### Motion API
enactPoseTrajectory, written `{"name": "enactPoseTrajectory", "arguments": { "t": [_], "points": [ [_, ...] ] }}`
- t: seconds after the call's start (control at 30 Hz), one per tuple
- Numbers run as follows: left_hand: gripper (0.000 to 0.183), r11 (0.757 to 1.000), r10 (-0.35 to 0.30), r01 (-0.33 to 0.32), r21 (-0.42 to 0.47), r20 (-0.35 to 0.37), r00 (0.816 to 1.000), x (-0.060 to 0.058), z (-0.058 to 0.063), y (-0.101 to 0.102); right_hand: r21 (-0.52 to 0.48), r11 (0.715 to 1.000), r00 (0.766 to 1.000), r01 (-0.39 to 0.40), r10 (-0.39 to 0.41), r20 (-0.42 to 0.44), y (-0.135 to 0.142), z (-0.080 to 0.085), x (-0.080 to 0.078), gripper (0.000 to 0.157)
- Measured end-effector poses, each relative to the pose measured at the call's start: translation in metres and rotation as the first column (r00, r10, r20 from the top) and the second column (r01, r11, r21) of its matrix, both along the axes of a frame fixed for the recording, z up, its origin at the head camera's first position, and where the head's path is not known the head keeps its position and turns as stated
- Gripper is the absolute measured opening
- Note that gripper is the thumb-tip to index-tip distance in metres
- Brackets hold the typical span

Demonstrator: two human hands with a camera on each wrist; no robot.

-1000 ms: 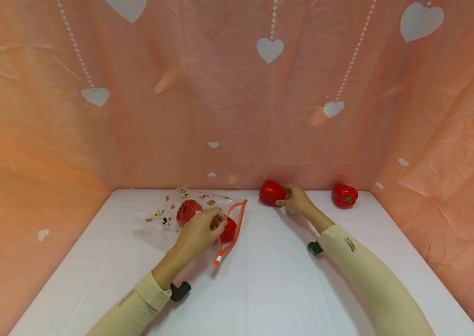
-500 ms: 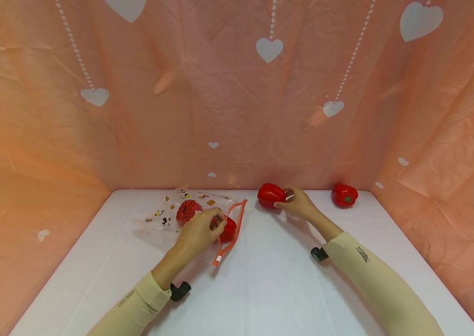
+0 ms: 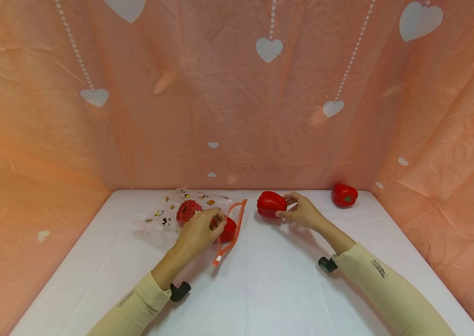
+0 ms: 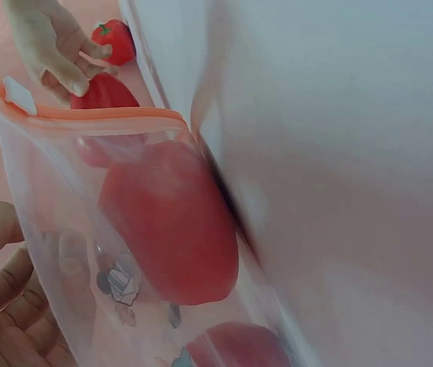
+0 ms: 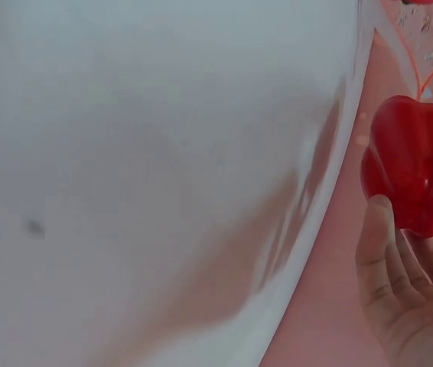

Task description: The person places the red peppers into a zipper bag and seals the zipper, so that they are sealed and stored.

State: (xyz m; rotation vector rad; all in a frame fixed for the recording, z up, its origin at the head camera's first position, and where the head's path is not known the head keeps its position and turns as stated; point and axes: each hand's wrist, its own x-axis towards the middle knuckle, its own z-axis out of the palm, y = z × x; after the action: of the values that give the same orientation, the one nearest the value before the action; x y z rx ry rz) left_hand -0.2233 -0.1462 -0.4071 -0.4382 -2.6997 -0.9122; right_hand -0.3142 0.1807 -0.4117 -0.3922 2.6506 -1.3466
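Observation:
A clear zip bag [image 3: 159,219] with an orange slider edge and printed cartoon figures lies on its side at the left of the table. Inside it are a red bell pepper [image 4: 172,225] close to the mouth and another red item [image 3: 187,212] deeper in. My left hand [image 3: 200,229] holds the bag's upper film near the mouth, fingers curled. The bag's mouth gapes toward the right. To its right, my right hand [image 3: 304,213] grips a red bell pepper [image 3: 270,204] between thumb and fingers. That pepper shows whole in the right wrist view, its far end pointing toward the bag.
One more red bell pepper [image 3: 345,195] lies at the back right of the white table [image 3: 270,289]. An orange cloth [image 3: 237,130] with white hearts stands behind and on both sides. A white slider [image 4: 20,95] sits at one end of the bag's zip.
My right hand has drawn the bell pepper from the back edge toward the front and slightly left. The left hand and the bag stay in place.

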Motion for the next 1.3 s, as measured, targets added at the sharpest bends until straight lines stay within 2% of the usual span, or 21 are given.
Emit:
{"name": "enactPoseTrajectory", "arguments": {
  "t": [0.43, 0.8, 1.3],
  "points": [
    [0.006, 1.000, 0.003, -0.003, -0.010, -0.001, 1.000, 0.001, 0.001, 0.002, -0.048, 0.997, 0.997, -0.067, 0.068, 0.025, -0.001, -0.005, 0.024, 0.059],
    [0.006, 1.000, -0.013, 0.013, 0.000, -0.001, 1.000, 0.000, 0.000, 0.001, -0.112, 0.987, 0.982, -0.119, 0.134, 0.136, -0.011, -0.007, 0.043, 0.059],
    [0.007, 1.000, -0.012, 0.012, 0.002, 0.000, 1.000, 0.000, 0.000, 0.002, -0.145, 0.969, 0.963, -0.198, 0.220, 0.155, -0.029, -0.015, 0.058, 0.055]
  ]
}}
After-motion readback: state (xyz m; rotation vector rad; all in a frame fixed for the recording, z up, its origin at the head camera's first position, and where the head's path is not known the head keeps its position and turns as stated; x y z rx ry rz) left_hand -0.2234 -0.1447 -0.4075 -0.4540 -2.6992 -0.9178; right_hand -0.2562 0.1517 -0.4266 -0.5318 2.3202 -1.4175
